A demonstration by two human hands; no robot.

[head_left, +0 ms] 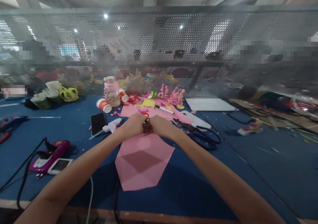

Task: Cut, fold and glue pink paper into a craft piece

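Note:
In the head view my left hand (135, 123) and my right hand (161, 125) meet at the middle of the table, knuckles up and fingers curled inward. Between the fingertips is a small dark reddish thing, mostly hidden, whose kind I cannot make out. Just below the hands lies an angular pink sheet (141, 166), with a shadow across it. Left of my left hand rests a white glue gun (112, 126). Dark-handled scissors (205, 139) lie to the right of my right hand. Beyond the hands, pink paper with a yellow piece (149, 103) and a marker (166, 109) is spread out.
A pink-lidded jar (111, 91), paper cups (104, 105) and pink branching craft pieces (171, 94) stand at the back. A black phone (98, 124) and a purple power strip (51, 156) with cables lie left. A perforated metal screen (159, 48) closes the far side.

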